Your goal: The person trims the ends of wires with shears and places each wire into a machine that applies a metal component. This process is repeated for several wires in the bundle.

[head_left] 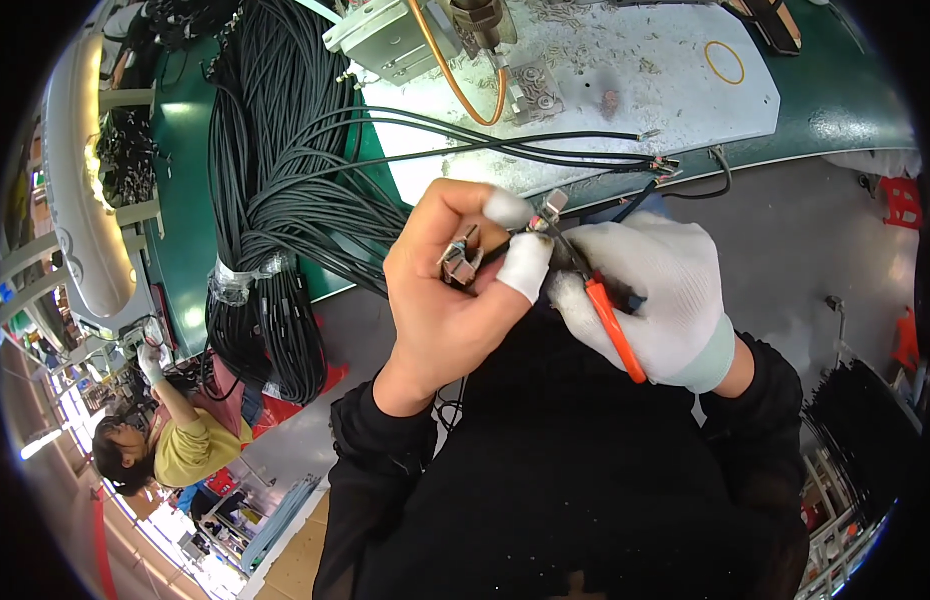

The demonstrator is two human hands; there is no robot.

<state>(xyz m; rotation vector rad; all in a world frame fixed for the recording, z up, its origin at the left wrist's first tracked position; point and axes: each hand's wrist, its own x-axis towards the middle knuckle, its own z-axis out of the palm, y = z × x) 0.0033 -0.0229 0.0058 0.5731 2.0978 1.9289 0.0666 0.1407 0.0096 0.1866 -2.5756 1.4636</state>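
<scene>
- In a workshop, with a co-worker [197,442] in yellow at far left, a green worktop [840,115] is partly covered by a pale plate [675,90] under a machine [390,45].
- Over the worktop's left part a bundle of black cables [275,150] is spread, its tied end hung past the near edge; loose ends [665,167] are laid near the plate's near edge.
- Off the worktop, just before its near edge, a small metal part [554,203] is held up between the hands.
- The bare left hand [435,310] is curled, thumb and forefinger, both white-capped, pinched together at the part's base; more metal pieces [462,258] are cupped inside.
- The gloved right hand [665,285] is closed around orange-handled pliers [613,325]; whether the part is bitten by their tips cannot be told.
- A fingertip could be nipped, since the tips are set so close to the thumb.
- The part could be bent or slip if squeezed off-centre.
- The cupped pieces might be dropped if the curled fingers were loosened.
- The bundle might be dragged down by its overhanging weight.
</scene>
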